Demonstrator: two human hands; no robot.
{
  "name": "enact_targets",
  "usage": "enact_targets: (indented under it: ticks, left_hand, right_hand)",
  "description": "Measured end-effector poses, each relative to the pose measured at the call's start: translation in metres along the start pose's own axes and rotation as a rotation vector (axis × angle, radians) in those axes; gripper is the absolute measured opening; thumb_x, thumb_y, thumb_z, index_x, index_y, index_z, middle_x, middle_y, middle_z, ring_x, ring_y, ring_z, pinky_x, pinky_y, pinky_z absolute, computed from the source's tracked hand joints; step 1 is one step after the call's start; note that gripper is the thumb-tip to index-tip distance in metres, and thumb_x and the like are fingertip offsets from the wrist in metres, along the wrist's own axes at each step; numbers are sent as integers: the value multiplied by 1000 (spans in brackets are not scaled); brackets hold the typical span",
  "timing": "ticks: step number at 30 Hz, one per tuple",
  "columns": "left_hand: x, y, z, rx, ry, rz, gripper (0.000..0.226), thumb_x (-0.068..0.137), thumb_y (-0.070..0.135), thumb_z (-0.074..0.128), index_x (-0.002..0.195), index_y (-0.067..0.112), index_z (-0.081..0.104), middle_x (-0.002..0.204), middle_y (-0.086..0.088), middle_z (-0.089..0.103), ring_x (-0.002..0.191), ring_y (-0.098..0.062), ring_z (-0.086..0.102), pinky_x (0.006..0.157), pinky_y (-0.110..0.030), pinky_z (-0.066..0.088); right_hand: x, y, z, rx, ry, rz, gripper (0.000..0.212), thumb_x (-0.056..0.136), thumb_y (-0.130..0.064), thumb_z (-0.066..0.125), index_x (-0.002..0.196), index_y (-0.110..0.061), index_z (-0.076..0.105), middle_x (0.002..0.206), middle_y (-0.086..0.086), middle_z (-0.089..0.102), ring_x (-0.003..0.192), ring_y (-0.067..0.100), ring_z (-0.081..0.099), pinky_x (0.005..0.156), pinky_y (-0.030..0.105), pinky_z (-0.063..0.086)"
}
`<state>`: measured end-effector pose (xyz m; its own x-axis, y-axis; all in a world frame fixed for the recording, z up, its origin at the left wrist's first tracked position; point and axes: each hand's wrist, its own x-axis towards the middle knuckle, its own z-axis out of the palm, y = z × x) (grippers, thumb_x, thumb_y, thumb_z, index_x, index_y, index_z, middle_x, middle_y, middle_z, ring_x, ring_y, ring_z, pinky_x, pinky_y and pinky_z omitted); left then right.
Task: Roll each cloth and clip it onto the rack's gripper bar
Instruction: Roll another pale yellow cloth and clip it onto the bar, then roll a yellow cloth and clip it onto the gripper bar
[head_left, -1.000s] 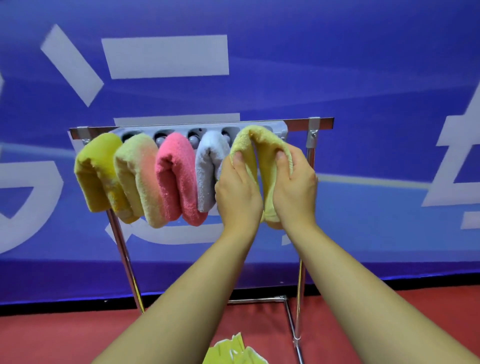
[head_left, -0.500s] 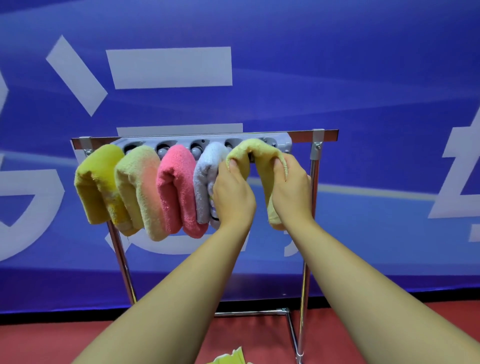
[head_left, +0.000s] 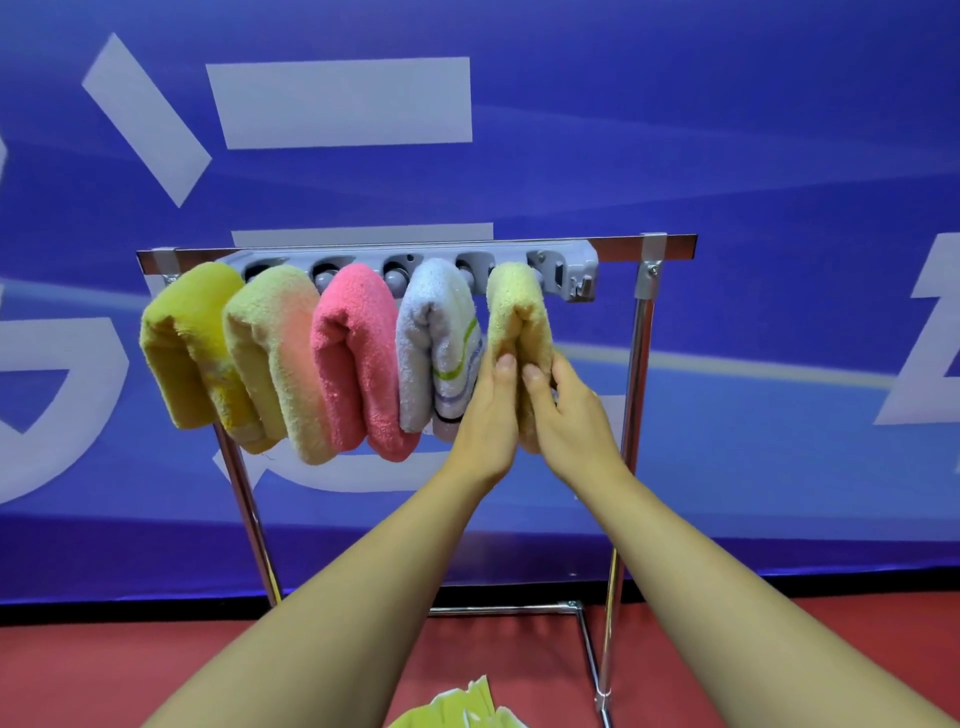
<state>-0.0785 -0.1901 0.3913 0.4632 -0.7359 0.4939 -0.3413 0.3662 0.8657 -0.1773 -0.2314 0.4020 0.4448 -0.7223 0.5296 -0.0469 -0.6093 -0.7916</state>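
Note:
A grey gripper bar (head_left: 576, 270) runs along the top of a chrome rack (head_left: 641, 332). Several rolled cloths hang folded over it: yellow (head_left: 182, 343), yellow-peach (head_left: 270, 353), pink (head_left: 358, 358), white with stripes (head_left: 436, 338), and a pale yellow one (head_left: 519, 312) at the right end. My left hand (head_left: 485, 410) and my right hand (head_left: 563, 410) squeeze the two hanging halves of the pale yellow cloth together from either side, thumbs side by side on its front. The cloth's lower end is hidden between my palms.
A blue banner with white shapes fills the background behind the rack. The rack's base tube (head_left: 498, 609) stands on a red floor (head_left: 78, 670). A yellow-green cloth (head_left: 457, 712) lies at the bottom edge of the view.
Both hands slid down the pale yellow cloth from near the bar to its lower part and pressed its halves together. The striped side of the white cloth now shows.

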Motion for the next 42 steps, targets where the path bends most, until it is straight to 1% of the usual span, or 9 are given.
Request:
enact_targets:
  ticks: [5, 8, 11, 14, 16, 25, 29, 39, 42]
  left_hand:
    - [-15, -3, -1, 3, -73, -56, 70, 100, 71, 26, 155, 29, 37, 154, 6, 48, 146, -10, 40, 122, -48, 31]
    - [-34, 8, -5, 47, -83, -49, 52, 110, 48, 18, 154, 28, 37, 149, 17, 49, 140, 6, 41, 116, -27, 33]
    - [-59, 6, -14, 100, -64, -8, 51, 112, 37, 16, 159, 23, 30, 158, 19, 37, 146, 11, 27, 115, -9, 24]
    - [-92, -23, -31, 183, -62, -121, 58, 107, 49, 22, 159, 24, 30, 163, 15, 32, 144, 13, 25, 119, -13, 21]
    - [-119, -51, -44, 288, -85, -228, 64, 103, 55, 27, 159, 24, 30, 163, 14, 30, 141, 12, 27, 115, -13, 19]
    - [-215, -195, -104, 643, -247, -501, 57, 106, 41, 47, 156, 16, 36, 163, -3, 36, 151, -15, 31, 123, -27, 20]
    - [-246, -254, -122, 655, -217, -701, 56, 106, 36, 49, 153, 9, 38, 159, -10, 41, 148, -21, 36, 118, -27, 23]
    - [-317, -397, -149, 613, -126, -1182, 57, 103, 33, 56, 151, 7, 41, 154, -14, 48, 138, -32, 49, 110, -36, 37]
    - [-342, -431, -154, 566, -93, -1321, 59, 103, 32, 57, 152, 4, 38, 156, -17, 44, 139, -33, 47, 109, -36, 38]
  right_hand:
    - [-11, 7, 5, -109, -67, -22, 38, 105, -47, 34, 133, -30, 53, 125, -4, 66, 113, 16, 63, 92, 42, 53]
    - [-24, 8, 0, -80, -70, -5, 42, 106, -48, 32, 148, -43, 38, 137, -11, 61, 120, 11, 60, 96, 36, 51]
    - [-46, 18, -2, -101, -22, 53, 49, 105, -52, 33, 153, -47, 27, 148, -15, 53, 130, 11, 54, 102, 39, 48]
    - [-75, 44, 7, -187, -37, 141, 55, 103, -54, 36, 155, -38, 28, 154, -10, 47, 142, 15, 44, 108, 37, 41]
    - [-96, 64, 15, -251, -102, 200, 58, 105, -50, 38, 158, -29, 28, 160, -6, 39, 147, 15, 36, 115, 36, 33]
    - [-180, 177, 91, -540, -569, 330, 58, 104, -48, 40, 158, -28, 29, 166, -4, 26, 152, 14, 26, 122, 35, 26]
    - [-213, 230, 129, -570, -736, 413, 58, 104, -45, 42, 157, -26, 29, 165, 0, 27, 152, 18, 27, 122, 37, 25]
    - [-288, 357, 208, -567, -1040, 622, 54, 101, -46, 45, 152, -29, 37, 150, 4, 47, 137, 31, 47, 110, 44, 41]
    - [-303, 389, 229, -562, -1137, 714, 58, 101, -46, 47, 155, -31, 32, 156, 9, 40, 143, 31, 39, 116, 44, 35]
